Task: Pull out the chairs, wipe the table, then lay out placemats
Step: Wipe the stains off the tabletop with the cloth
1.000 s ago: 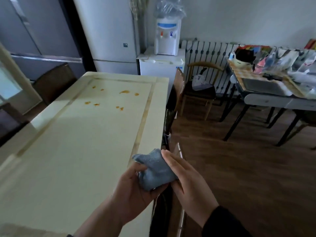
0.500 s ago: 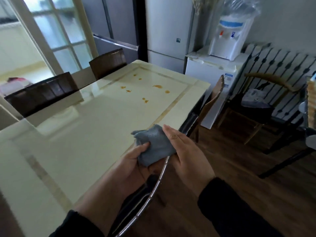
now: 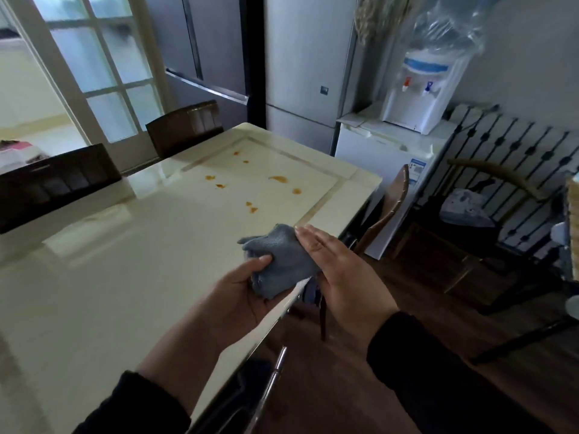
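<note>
While the cloth (image 3: 277, 261) is bunched up between both hands just over the near edge of the table (image 3: 125, 277), no wiping has begun, so the step in hand looks like getting the cloth ready.

Left hand (image 3: 241, 296) grips it from below, fingers curled round the wad, thumb pressed on top. Right hand (image 3: 341, 270) lies flat against the cloth's right side, fingers straight and pressed together, not pinching anything.

Orange stains (image 3: 277, 179) sit scattered at the far end of the table, well apart from the hands, w/ a few smaller drops nearer the middle.

How to do it well, as I judge it:
- Fold the cloth into a flat pad instead of leaving it as a ball; more contact, and clean faces left to turn to.
- Reach is an issue: the stains are far off from this spot, so prob. best to step along the right side first rather than stretch across.
- Can't tell if the cloth is damp. If the spots are dried on, press and hold a moment before rubbing.
- Wipe each spot inward so the orange doesn't smear over the glossy top; refold after the bigger blot.
- Then long overlapping strokes over the whole top, incl. the inlaid border, working toward one edge.

Two dark chairs (image 3: 185, 126) stand close against the far side, and a chair (image 3: 391, 202) on the right is near the table corner; whether they count as pulled out enough I can't say. No placemats in view.
</note>
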{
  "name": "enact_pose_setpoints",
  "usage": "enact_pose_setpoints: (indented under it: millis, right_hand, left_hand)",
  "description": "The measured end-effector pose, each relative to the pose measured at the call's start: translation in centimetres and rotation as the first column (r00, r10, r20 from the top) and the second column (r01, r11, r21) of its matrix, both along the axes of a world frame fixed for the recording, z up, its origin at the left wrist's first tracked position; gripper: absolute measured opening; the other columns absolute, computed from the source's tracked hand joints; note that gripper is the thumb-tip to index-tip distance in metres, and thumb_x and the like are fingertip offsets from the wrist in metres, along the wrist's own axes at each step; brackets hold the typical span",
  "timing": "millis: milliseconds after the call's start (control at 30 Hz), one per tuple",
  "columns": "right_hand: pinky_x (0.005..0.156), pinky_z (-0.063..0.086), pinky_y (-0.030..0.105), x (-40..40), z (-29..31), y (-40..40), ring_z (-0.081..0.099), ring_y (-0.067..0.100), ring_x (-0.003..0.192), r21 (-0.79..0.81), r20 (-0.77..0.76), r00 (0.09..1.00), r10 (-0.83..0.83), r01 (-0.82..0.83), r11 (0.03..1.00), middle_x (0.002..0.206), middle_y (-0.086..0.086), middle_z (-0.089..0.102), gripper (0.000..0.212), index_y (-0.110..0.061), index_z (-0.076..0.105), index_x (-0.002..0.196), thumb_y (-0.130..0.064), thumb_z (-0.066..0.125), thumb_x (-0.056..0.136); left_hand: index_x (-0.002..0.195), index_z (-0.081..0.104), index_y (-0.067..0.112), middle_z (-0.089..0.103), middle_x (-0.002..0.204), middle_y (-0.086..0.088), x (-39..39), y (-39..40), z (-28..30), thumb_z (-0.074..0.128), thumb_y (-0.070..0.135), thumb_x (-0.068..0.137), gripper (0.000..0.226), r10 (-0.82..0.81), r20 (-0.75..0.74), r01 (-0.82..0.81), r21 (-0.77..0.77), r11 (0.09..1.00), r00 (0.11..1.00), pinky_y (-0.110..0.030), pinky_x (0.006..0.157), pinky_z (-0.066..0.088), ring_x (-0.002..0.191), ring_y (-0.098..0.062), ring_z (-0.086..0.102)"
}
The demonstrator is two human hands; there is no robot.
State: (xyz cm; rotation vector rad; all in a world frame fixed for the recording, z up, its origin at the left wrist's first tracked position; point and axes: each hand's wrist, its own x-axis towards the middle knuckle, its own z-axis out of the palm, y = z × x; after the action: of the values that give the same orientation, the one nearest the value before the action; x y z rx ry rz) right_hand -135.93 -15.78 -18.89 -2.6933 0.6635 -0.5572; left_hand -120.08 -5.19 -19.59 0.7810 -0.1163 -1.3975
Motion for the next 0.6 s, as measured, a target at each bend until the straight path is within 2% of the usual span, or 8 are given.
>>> enact_pose_setpoints:
  millis: [100,233,400,500,600]
  right_hand:
    - [0.117,0.029,0.026,1.1,0.0,-3.0,0.036,0.016,0.144,-0.069,-0.013,1.0,-0.006,0.005,0.998,0.16,-0.001,0.034,0.071,-0.024,0.025,0.158,-0.007,0.055,0.095]
    - [0.12,0.021,0.031,3.8,-1.1,-8.2,0.038,0.025,0.143,-0.155,-0.052,0.994,0.096,-0.103,0.983,0.156,0.006,0.041,0.069,-0.015,0.031,0.155,-0.004,0.057,0.092]
    - [0.119,0.02,0.025,7.7,-3.8,-14.5,0.035,0.019,0.143,-0.057,-0.019,0.968,0.249,-0.25,0.967,0.155,0.005,0.041,0.079,-0.015,0.03,0.155,0.002,0.063,0.085]
    - [0.12,0.025,0.028,9.9,-5.0,-18.6,0.031,0.018,0.145,-0.026,-0.013,0.921,0.39,-0.39,0.92,0.158,0.005,0.037,0.083,-0.016,0.028,0.156,0.004,0.059,0.082]
    - [0.122,0.021,0.029,12.0,-6.0,-23.2,0.027,0.022,0.148,-0.056,-0.034,0.86,0.51,-0.511,0.858,0.16,0.008,0.033,0.082,-0.017,0.029,0.156,0.01,0.053,0.082]
  left_hand:
    - [0.121,0.063,0.002,0.072,0.112,-0.019,1.0,-2.9,0.0,0.053,0.007,0.086,0.036,0.003,-0.011,-0.003,0.027,1.0,1.0,-0.038,0.074,0.062,0.089,-0.027,0.075]
    - [0.134,0.055,0.005,0.07,0.117,-0.019,3.1,-6.3,-1.0,0.055,0.003,0.087,0.048,0.056,0.014,-0.057,0.077,0.995,0.998,-0.039,0.071,0.062,0.088,-0.027,0.074]
    - [0.139,0.05,0.002,0.064,0.126,-0.026,4.9,-11.0,-3.3,0.054,0.0,0.085,0.054,0.14,0.015,-0.14,0.126,0.982,0.99,-0.04,0.079,0.062,0.094,-0.032,0.071]
    - [0.135,0.052,0.002,0.066,0.121,-0.024,5.5,-14.2,-4.5,0.054,0.0,0.082,0.054,0.219,0.002,-0.216,0.155,0.964,0.976,-0.039,0.078,0.062,0.092,-0.03,0.071]
    - [0.132,0.055,0.004,0.068,0.117,-0.021,5.7,-17.5,-4.9,0.053,0.002,0.081,0.051,0.3,-0.004,-0.296,0.166,0.941,0.954,-0.038,0.076,0.062,0.087,-0.027,0.073]
